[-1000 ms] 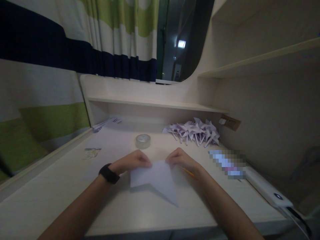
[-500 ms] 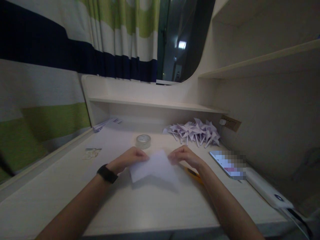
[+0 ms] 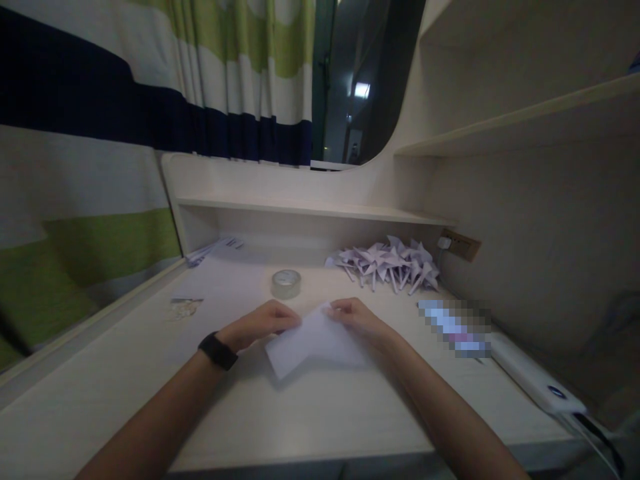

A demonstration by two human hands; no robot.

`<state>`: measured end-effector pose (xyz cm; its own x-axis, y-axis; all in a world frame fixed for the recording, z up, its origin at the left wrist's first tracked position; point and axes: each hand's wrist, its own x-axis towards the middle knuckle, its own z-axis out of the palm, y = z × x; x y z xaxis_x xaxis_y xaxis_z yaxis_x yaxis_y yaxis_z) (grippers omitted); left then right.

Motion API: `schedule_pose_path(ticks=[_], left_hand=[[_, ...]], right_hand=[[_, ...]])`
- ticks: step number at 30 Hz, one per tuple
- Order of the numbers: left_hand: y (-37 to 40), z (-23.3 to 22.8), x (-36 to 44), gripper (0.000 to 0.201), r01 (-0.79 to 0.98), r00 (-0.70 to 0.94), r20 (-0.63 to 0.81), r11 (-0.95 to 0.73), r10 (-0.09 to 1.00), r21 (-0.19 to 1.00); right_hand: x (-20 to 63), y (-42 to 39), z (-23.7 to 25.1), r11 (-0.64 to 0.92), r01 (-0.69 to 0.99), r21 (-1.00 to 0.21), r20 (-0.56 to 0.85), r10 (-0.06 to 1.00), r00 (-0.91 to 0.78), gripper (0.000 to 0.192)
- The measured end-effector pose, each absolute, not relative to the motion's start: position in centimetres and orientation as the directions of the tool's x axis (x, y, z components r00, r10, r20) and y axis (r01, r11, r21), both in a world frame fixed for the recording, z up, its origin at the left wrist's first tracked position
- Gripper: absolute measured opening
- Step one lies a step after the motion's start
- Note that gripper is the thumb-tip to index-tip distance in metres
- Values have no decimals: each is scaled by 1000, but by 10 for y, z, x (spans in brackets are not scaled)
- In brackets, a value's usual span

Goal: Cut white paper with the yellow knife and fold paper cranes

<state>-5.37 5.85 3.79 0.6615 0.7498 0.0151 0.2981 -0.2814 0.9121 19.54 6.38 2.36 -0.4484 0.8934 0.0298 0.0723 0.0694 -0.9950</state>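
Note:
A white sheet of paper [image 3: 313, 343], bent along its middle, is held between my two hands just above the desk. My left hand [image 3: 267, 323] pinches its upper left edge, thumb and fingers pressed together. At the top corner, my right hand [image 3: 357, 317] has the paper pinched between thumb and fingers. Behind the paper stands a roll of clear tape [image 3: 286, 284]. Several folded white paper pinwheels [image 3: 385, 263] with paper sticks are heaped at the back right.
Flat white sheets [image 3: 220, 277] lie at the back left, with a small packet of pale bits [image 3: 184, 309] beside them. On the right are a phone [image 3: 453, 328] and a white power strip [image 3: 535, 377] with a cable. A low shelf [image 3: 310, 208] spans the back of the desk [image 3: 300, 427].
My right hand has shifted left to the paper's top corner, and the paper has tilted. The orange-yellow tool by my right wrist is now out of sight.

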Motion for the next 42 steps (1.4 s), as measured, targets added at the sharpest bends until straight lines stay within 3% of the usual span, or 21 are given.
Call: schedule_pose_path(ticks=[4,15,26,32,38,42], left_hand=[[53,38,-48,43,285,727,15,-322,686,903],[59,11,-31,39,281,631,95,-341,770,897],[51,25,-29,37,231,571,80,-253,817,939],[52,32,-37,33,249,586,119,-318,801,915],[62,39,-61,29,304,581,67,-293,811,906],[71,42,-73,32,320,402,91,-233,911,918]], right_hand=[[194,62,24,127,118,-985,61,891,-451,42],[178,61,13,235,206,-950,113,872,-476,49],[199,67,31,146,49,-988,118,924,-363,40],[222,75,43,154,40,-987,140,960,-242,40],[229,83,42,151,-24,-988,152,974,-168,39],[224,86,37,171,-97,-980,179,981,-74,37]])
